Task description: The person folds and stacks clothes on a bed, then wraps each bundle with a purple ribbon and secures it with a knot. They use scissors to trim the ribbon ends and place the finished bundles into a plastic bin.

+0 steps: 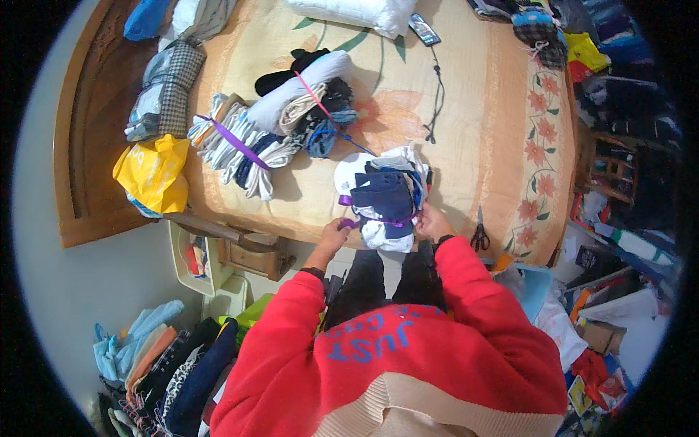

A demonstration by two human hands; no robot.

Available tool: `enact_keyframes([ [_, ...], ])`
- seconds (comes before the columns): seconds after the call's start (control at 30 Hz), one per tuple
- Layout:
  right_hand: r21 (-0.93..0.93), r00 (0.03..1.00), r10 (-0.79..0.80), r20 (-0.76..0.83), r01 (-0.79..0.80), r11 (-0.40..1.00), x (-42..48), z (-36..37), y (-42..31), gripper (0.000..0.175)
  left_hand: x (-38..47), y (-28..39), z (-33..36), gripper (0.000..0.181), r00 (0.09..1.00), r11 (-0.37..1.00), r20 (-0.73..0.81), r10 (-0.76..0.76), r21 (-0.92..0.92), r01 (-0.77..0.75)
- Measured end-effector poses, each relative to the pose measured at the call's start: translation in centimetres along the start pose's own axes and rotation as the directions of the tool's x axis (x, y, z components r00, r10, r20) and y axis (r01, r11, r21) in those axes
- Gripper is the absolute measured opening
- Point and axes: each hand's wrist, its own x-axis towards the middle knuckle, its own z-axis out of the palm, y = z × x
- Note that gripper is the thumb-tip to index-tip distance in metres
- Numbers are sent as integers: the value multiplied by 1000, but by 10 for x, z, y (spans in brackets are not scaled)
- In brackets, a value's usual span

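Observation:
At the near edge of the cloth-covered bed lies a pile of folded navy and white clothes (385,196), with a purple ribbon (396,222) across its lower part. My left hand (334,234) pinches the ribbon's end left of the pile. My right hand (433,219) is at the pile's right side, its fingertips partly hidden against the cloth. A white round object (352,175), perhaps a ribbon spool, shows at the pile's upper left. Farther left are a bundle of light clothes (226,147) tied with purple ribbon and a rolled bundle (300,93) with a pink band.
Scissors (480,235) lie right of my right hand. A phone (424,30) with a black cord is farther back. A yellow plastic bag (154,173) and a tied checked bundle (166,93) line the left edge. Piled clothes (185,377) stand at lower left.

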Motion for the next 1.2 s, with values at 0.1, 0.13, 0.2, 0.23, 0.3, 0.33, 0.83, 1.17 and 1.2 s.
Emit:
enact_keyframes([
  [0.1,73,998,-45,-38,47,996,13,3,10,17,11,-1,-18,23,996,993,48,81,80,-85],
  [0.13,46,996,-66,64,63,997,14,2,14,16,13,-3,-26,24,991,989,43,123,71,-126],
  [0.2,29,986,-136,96,134,991,11,7,20,15,20,-7,-43,25,986,980,27,163,108,-165],
  [0.23,172,992,-86,-90,101,980,7,14,24,17,24,-8,-51,26,987,980,6,162,119,-162],
  [0.3,172,994,-71,-86,85,981,-7,28,29,19,33,-10,-65,26,985,981,-4,170,97,-169],
  [0.33,208,994,-56,-92,75,975,-14,37,33,20,35,-11,-74,26,990,987,-30,138,88,-135],
  [0.83,-167,898,-436,-59,421,891,-119,7,21,15,46,32,-63,58,861,896,-322,394,343,-281],
  [1.17,-360,821,-553,-145,476,802,-163,-7,32,10,122,164,-78,50,931,911,-146,335,-204,-359],
  [1.2,-370,816,-561,-140,482,794,-167,-8,36,9,132,179,-79,56,951,902,-111,288,-303,-308],
])
